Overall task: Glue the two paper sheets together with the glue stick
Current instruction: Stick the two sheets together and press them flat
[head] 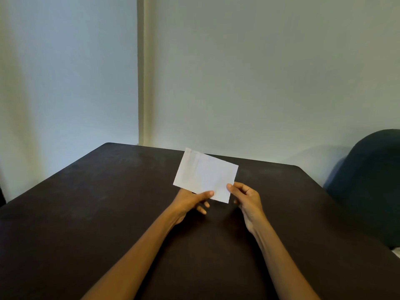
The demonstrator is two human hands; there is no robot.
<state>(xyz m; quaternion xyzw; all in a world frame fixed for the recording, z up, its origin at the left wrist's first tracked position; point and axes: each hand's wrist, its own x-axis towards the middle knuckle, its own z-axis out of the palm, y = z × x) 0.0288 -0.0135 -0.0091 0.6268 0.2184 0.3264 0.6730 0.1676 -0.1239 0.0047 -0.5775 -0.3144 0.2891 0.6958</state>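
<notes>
A white rectangular paper (pixel 204 174) is held up above the dark table (pixel 86 202), tilted, with its face toward me. My left hand (pixel 192 202) pinches its lower edge, thumb on the front and fingers behind. My right hand (pixel 246 197) pinches the lower right corner between thumb and fingers. I cannot tell whether this is one sheet or two sheets lying flush together. No glue stick is in view.
The dark table's far edge meets a pale wall (pixel 259 83) with a vertical corner strip (pixel 144 72). A dark rounded chair back (pixel 372 182) stands at the right edge of the table.
</notes>
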